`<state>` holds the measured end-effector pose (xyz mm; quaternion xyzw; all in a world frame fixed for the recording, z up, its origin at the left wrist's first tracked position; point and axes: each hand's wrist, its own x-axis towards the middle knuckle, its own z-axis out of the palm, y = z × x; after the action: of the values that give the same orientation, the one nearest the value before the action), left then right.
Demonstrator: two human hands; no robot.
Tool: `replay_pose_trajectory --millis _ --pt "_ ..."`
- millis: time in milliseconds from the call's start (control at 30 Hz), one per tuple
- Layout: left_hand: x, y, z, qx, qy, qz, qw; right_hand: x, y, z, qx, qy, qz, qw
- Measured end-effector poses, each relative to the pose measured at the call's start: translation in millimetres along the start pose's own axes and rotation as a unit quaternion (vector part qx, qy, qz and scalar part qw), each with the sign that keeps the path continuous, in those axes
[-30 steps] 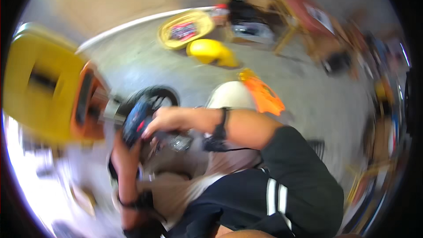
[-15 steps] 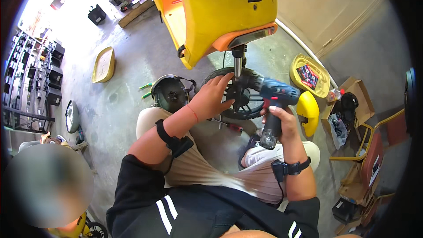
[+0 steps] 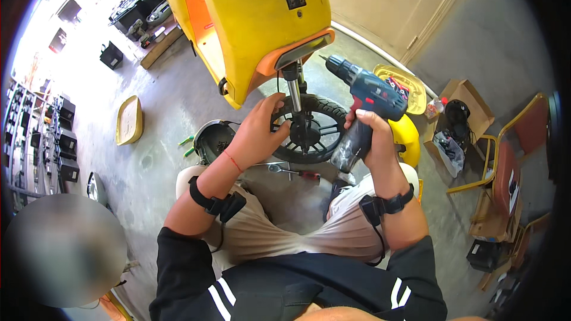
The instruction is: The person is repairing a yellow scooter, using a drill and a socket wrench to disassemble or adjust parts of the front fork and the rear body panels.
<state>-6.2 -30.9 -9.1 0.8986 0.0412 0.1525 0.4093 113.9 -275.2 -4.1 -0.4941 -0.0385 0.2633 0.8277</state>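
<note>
My right hand (image 3: 373, 134) is wrapped round the handle of a dark blue cordless drill (image 3: 376, 92). Its bit points up and to the left, clear of the fork. My left hand (image 3: 259, 132) is at the left side of the black spoked wheel (image 3: 321, 145), thumb and fingers apart with nothing seen between them; whether the fingertips touch the tyre cannot be made out. Above the wheel, the silver fork tube (image 3: 295, 92) runs up to a yellow scooter-like body (image 3: 262, 24) with an orange inner panel.
By my left knee lies a round dark shell or bowl (image 3: 213, 142), and a ratchet (image 3: 276, 168) rests before the wheel. At right are a yellow fender (image 3: 406, 138), a yellow tray (image 3: 420, 98), a cardboard box (image 3: 476, 98) and a chair (image 3: 508, 169). Another person (image 3: 68, 249) is at lower left.
The drill has come up and away from the fork and now tilts up-left. My left hand has drawn slightly left and down from the fork. The whole view has shifted.
</note>
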Motion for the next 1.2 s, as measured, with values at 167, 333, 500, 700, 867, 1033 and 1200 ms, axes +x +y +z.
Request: replay_pose_trajectory --millis 167,333,500,700,867,1033,1200 --pt "4 27 -23 0.057 -0.015 0.026 0.998 16 -10 18 0.064 0.010 -0.031 0.997" --pt "4 27 -34 0.046 0.011 0.021 0.999 26 -42 36 0.022 -0.087 -0.016 0.996" --pt "-7 13 -38 0.091 -0.008 0.004 0.996 49 -51 60 -0.095 -0.097 -0.099 0.986" --pt "-9 1 -40 0.092 -0.010 0.005 0.996 53 -56 71 -0.133 -0.036 -0.103 0.985" --pt "-5 -5 -40 0.111 -0.053 -0.003 0.992 60 -57 70 -0.130 -0.045 -0.115 0.984" --pt "-1 -8 -39 0.070 -0.042 0.019 0.996 68 -56 64 -0.115 -0.032 -0.102 0.988" --pt "0 -11 -36 0.061 -0.052 0.029 0.996 70 -59 64 -0.140 -0.031 -0.099 0.985"
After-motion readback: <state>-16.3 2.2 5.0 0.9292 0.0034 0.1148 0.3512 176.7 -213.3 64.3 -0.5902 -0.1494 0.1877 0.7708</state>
